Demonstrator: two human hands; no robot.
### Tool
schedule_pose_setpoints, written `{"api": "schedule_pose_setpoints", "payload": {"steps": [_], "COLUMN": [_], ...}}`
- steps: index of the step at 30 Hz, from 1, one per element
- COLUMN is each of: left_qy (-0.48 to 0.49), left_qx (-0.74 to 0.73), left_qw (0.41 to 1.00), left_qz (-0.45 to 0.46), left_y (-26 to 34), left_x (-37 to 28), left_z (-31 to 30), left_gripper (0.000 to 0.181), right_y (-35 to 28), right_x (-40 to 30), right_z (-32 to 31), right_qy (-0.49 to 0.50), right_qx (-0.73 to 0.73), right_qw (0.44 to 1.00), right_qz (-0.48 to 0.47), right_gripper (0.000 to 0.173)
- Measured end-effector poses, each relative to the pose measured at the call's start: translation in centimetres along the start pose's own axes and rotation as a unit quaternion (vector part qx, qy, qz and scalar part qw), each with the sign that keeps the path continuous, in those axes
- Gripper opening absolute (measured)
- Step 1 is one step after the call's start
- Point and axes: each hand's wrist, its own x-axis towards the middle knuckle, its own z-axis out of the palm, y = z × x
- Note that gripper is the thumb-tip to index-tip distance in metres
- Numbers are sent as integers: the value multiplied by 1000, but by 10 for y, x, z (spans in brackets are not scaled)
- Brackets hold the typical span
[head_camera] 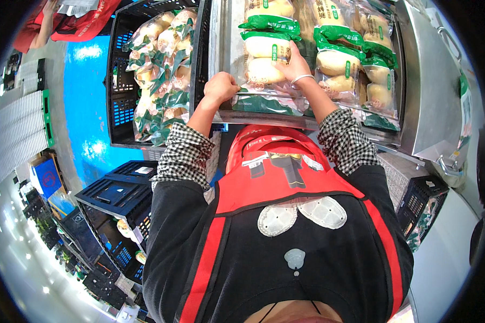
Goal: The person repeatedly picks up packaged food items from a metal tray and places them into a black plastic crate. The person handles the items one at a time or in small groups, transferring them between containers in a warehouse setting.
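A clear plastic pack with green bands holds pale, rounded pieces that look like lotus root sections. It lies at the front left of a metal-edged tray. My right hand, with a bangle at the wrist, grips the pack's right side, thumb pointing away from me; some fingers are hidden. Curled at the pack's near left corner, my left hand has its fingertips pinched on the film. More such packs lie in rows to the right, and others show along the tray's near edge.
Left of the tray, a black plastic crate holds several bagged pieces. Another black crate stands at lower left, and one more at right. A steel housing borders the tray. At upper left is another person in red.
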Motion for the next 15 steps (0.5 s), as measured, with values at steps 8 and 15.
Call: {"api": "schedule_pose_setpoints", "payload": {"steps": [8, 15], "left_qy": [13, 18], "left_qx": [10, 7], "left_qw": [999, 999], "left_qz": [27, 33], "left_y": [-3, -1], "left_x": [2, 0], "left_z": [3, 1], "left_gripper": [22, 24], "right_y": [2, -1], "right_x": [-1, 1], "right_z": [-2, -4], "right_qy": [-10, -8], "right_qx": [-14, -18], "right_qw": [1000, 1000], "right_qz": [-6, -17], "right_gripper": [95, 89]}}
